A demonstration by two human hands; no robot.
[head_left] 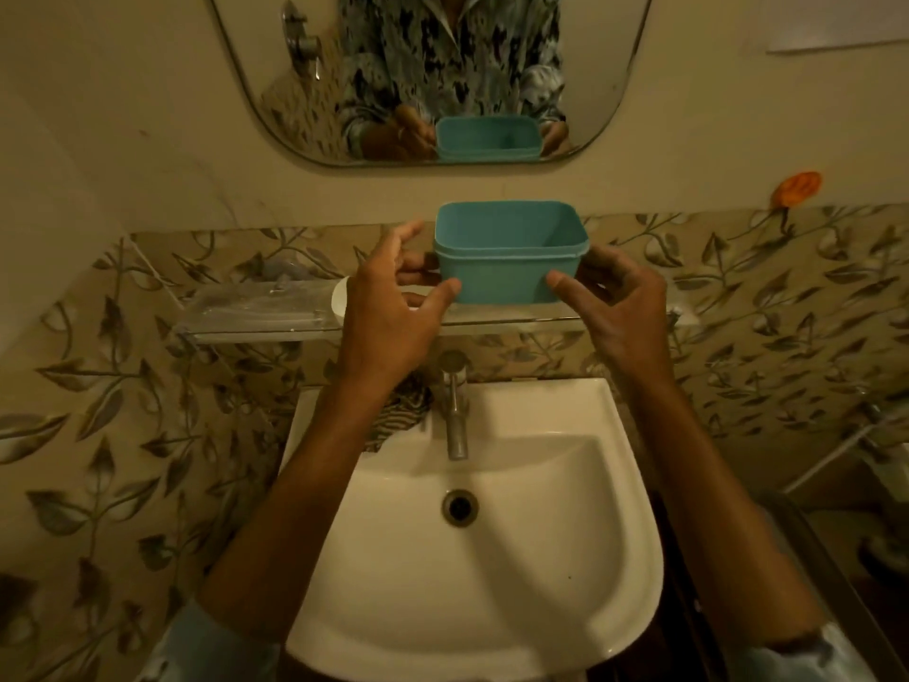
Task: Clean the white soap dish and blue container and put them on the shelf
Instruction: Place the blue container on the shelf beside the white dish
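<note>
The blue container (506,260), open-topped and rectangular, stands upright on the glass shelf (256,315) above the sink. My left hand (388,312) is at its left side and my right hand (620,307) at its right, fingers spread. Both thumbs touch its front lower edge, and the fingers lie loosely by its sides without clasping it. The white soap dish (338,300) is on the shelf just left of the container. Only its rounded left end shows; my left hand hides the rest.
A white sink (492,583) with a metal tap (455,411) lies below the shelf. A striped cloth (398,415) is bunched on the sink's back left corner. A mirror (442,66) hangs above and reflects the container. Leaf-patterned tiles cover the wall.
</note>
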